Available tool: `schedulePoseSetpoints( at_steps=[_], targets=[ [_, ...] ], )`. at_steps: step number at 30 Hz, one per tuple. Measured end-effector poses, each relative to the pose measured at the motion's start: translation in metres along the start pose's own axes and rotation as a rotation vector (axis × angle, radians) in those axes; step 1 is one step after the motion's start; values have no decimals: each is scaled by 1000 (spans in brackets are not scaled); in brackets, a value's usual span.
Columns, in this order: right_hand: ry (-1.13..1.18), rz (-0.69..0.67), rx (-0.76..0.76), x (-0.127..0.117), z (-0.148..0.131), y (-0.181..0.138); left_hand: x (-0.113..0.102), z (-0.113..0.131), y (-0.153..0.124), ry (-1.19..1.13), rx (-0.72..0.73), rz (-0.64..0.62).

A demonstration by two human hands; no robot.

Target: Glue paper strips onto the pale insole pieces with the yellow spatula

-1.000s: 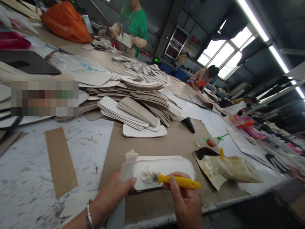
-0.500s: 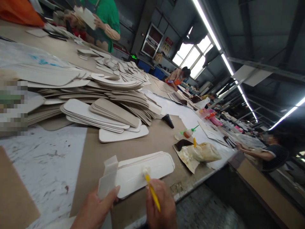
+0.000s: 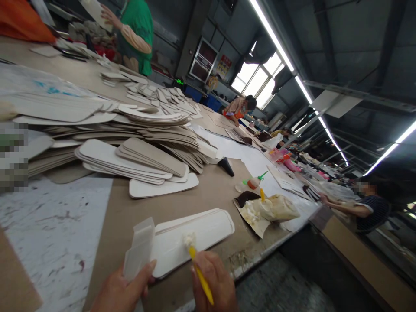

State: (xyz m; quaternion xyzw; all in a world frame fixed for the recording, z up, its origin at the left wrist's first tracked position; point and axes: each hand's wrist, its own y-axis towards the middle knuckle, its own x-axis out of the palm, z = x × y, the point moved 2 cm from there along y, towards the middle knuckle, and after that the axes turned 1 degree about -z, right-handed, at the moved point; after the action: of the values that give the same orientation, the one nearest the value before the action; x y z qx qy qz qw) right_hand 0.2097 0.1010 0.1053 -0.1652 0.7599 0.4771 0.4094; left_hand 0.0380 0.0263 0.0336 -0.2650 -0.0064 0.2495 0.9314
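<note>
Gripping a yellow brush in right hand, bristles on white insole board, left hand pinching paper strip, bench, no legible writing.

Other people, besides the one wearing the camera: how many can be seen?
3: a person in green far left; one bent by the window; one in stripes right. More may be hidden.

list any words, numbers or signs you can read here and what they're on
Nothing reads clearly.
Green display at the far wall: lit digits, too small to read.
Red and yellow poster beside the cabinet: characters too blurred.
Blue print on the plastic sheet: too smeared.
</note>
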Motion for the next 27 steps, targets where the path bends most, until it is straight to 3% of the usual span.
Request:
schedulePoseSetpoints(
  at_steps=[2, 5, 8, 11, 14, 17, 22, 27],
  targets=[
    [56, 24, 15, -7, -2, 4, 1, -3, 1, -12, 1, -5],
    [-136, 98, 69, -24, 21, 12, 2, -8, 3, -43, 11, 6],
    [-203, 86, 83, -22, 34, 11, 4, -9, 2, -64, 38, 16],
    [80, 57, 118, -4, 9, 6, 1, -4, 0, -47, 54, -33],
    [398, 99, 366, 7, -20, 6, -4, 6, -3, -20, 65, -87],
    [594, 66, 637, 11, -24, 10, -7, 12, -4, -20, 68, -87],
    [507, 90, 753, 4, -3, 14, -6, 13, -5, -84, 72, -80],
    [576, 141, 768, 6, -14, 10, -6, 14, -5, -109, 87, -47]
  ],
)
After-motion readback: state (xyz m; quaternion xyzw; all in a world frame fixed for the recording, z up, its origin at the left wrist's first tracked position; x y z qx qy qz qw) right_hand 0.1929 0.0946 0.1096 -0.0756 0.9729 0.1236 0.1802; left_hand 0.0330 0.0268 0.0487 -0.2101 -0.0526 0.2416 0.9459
